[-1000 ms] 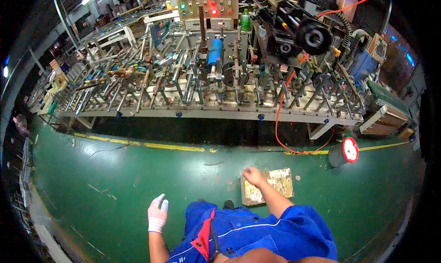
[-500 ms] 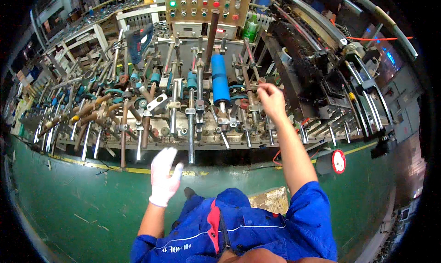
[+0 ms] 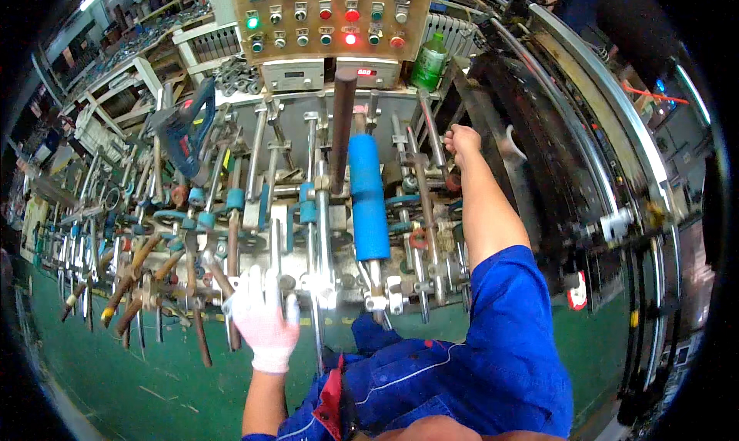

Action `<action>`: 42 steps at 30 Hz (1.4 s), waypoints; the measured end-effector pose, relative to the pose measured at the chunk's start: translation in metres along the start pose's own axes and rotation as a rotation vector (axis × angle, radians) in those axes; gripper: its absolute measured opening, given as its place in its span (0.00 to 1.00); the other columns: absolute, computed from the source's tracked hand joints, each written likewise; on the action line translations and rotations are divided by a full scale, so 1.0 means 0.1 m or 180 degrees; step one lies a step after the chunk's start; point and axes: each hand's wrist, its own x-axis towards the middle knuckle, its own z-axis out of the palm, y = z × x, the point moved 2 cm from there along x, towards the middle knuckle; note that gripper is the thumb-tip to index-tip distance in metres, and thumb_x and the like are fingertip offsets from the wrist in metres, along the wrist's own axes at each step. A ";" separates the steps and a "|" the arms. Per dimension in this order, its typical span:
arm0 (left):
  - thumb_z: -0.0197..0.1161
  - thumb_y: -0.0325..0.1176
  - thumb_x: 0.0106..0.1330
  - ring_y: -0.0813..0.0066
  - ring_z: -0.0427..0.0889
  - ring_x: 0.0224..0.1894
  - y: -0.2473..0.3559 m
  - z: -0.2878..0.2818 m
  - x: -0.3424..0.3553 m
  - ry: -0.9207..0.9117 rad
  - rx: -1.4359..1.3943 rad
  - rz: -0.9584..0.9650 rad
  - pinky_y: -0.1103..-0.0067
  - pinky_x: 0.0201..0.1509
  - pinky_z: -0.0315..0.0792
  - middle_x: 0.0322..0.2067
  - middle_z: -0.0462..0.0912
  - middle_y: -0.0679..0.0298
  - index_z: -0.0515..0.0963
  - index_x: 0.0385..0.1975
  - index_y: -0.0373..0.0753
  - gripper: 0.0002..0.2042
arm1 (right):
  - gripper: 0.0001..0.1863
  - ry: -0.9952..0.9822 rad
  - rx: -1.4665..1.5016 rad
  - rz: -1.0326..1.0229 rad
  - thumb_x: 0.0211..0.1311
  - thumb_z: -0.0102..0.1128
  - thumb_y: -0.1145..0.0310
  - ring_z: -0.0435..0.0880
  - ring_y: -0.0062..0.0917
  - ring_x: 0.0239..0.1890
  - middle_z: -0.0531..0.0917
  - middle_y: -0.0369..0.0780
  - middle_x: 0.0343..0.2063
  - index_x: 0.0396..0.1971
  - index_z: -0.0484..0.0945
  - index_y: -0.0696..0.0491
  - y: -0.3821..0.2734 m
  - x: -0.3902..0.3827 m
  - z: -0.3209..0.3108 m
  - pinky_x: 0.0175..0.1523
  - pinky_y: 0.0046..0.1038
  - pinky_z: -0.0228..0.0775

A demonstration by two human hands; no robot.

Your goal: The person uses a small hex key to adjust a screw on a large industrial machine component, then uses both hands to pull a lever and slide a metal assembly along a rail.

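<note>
Nearest, the white-gloved left hand (image 3: 264,323) grips an upright metal rod (image 3: 275,250) left of the blue roller (image 3: 367,197). Farther, right of the roller, the bare right hand (image 3: 462,142) is fisted around something I cannot identify, below the control panel (image 3: 331,17).

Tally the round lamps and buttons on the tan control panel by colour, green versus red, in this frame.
On the control panel, counting only clearly coloured ones:
Green: 5, e.g. the bright one at far left
Red: 4, e.g. the lit one
Total: 9
Some small ones are too blurred to be certain. The right hand reaches below the panel; the gloved left hand rests on the machine's front edge.
</note>
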 end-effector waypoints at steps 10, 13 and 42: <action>0.64 0.44 0.65 0.43 0.76 0.62 -0.01 0.36 0.07 0.0127 0.0956 -0.0141 0.52 0.61 0.69 0.62 0.78 0.49 0.78 0.59 0.40 0.24 | 0.13 -0.0056 -0.1584 -0.1402 0.69 0.64 0.63 0.88 0.32 0.34 0.89 0.42 0.38 0.50 0.86 0.48 0.36 1.49 0.49 0.43 0.38 0.80; 0.66 0.44 0.64 0.43 0.75 0.63 -0.01 0.41 -0.01 0.0083 0.1171 -0.0293 0.51 0.61 0.69 0.62 0.78 0.50 0.77 0.60 0.42 0.25 | 0.16 -0.0462 -0.2553 -0.1596 0.70 0.59 0.57 0.87 0.44 0.47 0.89 0.44 0.46 0.55 0.85 0.38 -0.04 1.09 0.85 0.54 0.42 0.77; 0.64 0.41 0.68 0.43 0.74 0.63 -0.04 0.48 0.07 0.0361 0.1438 0.0022 0.53 0.60 0.69 0.63 0.75 0.52 0.79 0.57 0.42 0.20 | 0.11 -0.0917 -0.1562 -0.2101 0.67 0.64 0.59 0.85 0.41 0.37 0.85 0.44 0.34 0.43 0.79 0.48 0.44 2.40 1.11 0.43 0.40 0.75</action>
